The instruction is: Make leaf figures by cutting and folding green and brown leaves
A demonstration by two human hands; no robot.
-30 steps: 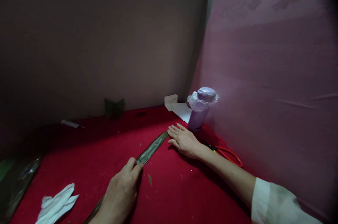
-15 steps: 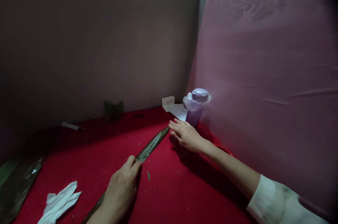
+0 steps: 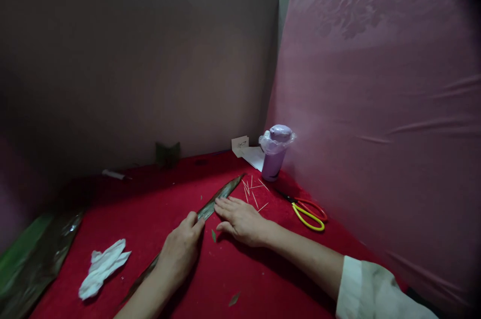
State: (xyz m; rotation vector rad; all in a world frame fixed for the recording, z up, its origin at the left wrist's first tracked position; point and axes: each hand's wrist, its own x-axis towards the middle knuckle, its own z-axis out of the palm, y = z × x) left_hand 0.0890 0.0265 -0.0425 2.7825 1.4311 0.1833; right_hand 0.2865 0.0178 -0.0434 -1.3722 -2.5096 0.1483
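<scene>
A long, narrow dark green leaf [image 3: 227, 190] lies diagonally on the red cloth, its pointed tip away from me. My left hand [image 3: 183, 244] grips it near the middle, thumb on one side and fingers on the other. The leaf's near end runs back under my left forearm. My right hand [image 3: 240, 219] lies palm down beside the leaf, fingers stretched out and fingertips touching its edge. Several toothpicks [image 3: 255, 194] are scattered just beyond my right hand. A small leaf scrap [image 3: 214, 235] lies between the hands.
Scissors [image 3: 308, 214] with red and yellow handles lie to the right. Behind them stands a purple cup [image 3: 273, 161] with plastic wrap, near white papers [image 3: 252, 157]. At left are a crumpled tissue [image 3: 103, 269], more leaves in plastic [image 3: 41, 259], a syringe-like tube [image 3: 113, 175] and a folded leaf piece [image 3: 167, 153].
My right hand has moved left and nearer, from beyond the leaf's tip to the leaf's side. The toothpicks and scissors have come into plain view. My left hand keeps its hold.
</scene>
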